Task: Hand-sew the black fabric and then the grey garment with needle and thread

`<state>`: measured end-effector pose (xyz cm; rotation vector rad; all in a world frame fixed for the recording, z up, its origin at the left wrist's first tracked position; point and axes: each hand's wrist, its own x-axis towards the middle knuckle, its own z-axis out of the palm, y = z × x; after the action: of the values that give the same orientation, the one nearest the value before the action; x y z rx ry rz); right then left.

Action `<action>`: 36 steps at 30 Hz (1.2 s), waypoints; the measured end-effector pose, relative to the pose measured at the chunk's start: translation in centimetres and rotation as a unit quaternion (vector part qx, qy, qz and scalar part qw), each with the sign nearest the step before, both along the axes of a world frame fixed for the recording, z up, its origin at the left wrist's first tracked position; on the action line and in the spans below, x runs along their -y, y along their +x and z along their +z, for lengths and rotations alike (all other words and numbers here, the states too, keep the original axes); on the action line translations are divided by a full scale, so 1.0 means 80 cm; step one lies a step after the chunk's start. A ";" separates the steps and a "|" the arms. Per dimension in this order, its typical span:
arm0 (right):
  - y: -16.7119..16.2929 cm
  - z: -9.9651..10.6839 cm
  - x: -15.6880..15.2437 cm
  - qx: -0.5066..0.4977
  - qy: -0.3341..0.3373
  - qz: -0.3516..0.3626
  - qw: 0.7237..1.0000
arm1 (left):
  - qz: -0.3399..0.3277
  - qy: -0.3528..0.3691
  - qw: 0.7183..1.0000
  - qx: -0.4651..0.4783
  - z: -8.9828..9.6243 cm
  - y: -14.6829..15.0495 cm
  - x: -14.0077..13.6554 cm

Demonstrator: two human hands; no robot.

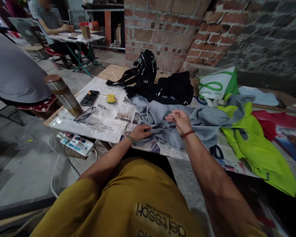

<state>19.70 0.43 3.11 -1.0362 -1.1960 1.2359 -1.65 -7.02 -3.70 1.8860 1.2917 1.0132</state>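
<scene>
At the left end of the counter (106, 72) I see a flask (63, 94), phone (90, 98) and yellow sponge (111, 98); newspaper (107, 127) covers that part.

Next, left grip (140, 132): fingers closed, looks like a pinch on the near part of the grey cloth (154, 111).

Grey cloth sits mid-counter over the newspaper, bunched, just in front of a black fabric item (179, 88). I judge it light, limp, not fragile; should fold easily and slide on the paper, but not slick in the fingers. I'd take hold at a near edge, flat pinch; grabbing the bunched middle would just drag folds.

Long axis runs left to right, roughly along the counter's near edge. Left part wide and rumpled; right part narrows and points at the lime garment (262, 144). Can't tell which end is the top.

Right grip (179, 121): raised over the cloth, right of the left grip, fingertips drawn together. Can't tell if anything thin is between them.

Far right, lime garment lies beside the cloth, hanging past the near edge.
</scene>
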 end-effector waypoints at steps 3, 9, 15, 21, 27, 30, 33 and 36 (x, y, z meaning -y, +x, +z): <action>0.028 -0.049 0.009 -0.011 -0.047 -0.099 0.994 | -0.014 0.020 0.998 -0.049 0.002 -0.005 -0.006; 0.058 -0.077 0.010 -0.059 -0.019 -0.141 0.988 | 0.002 0.121 0.945 -0.305 0.043 -0.014 -0.027; 0.050 -0.080 0.010 -0.051 -0.018 -0.153 0.987 | 0.023 0.180 0.931 -0.316 0.056 -0.001 -0.026; 0.053 -0.083 0.009 -0.038 -0.009 -0.127 0.991 | 0.027 0.094 0.987 -0.131 0.016 0.005 -0.009; 0.049 -0.083 0.009 -0.023 -0.010 -0.139 0.990 | 0.032 0.050 0.994 -0.095 0.009 0.006 -0.009; 0.045 -0.080 0.009 -0.009 -0.008 -0.144 0.989 | 0.013 0.064 0.995 -0.076 0.005 0.005 -0.012; 0.040 -0.070 0.012 0.049 0.016 -0.131 0.990 | 0.001 0.103 0.992 -0.068 0.002 0.002 -0.012; 0.032 -0.054 0.022 0.172 0.100 -0.087 0.976 | -0.007 0.150 0.982 -0.115 0.004 0.000 -0.009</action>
<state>22.27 -1.30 -1.20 -1.2047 -1.4264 0.8009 -1.62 -6.32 -3.38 2.2949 1.3073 1.0540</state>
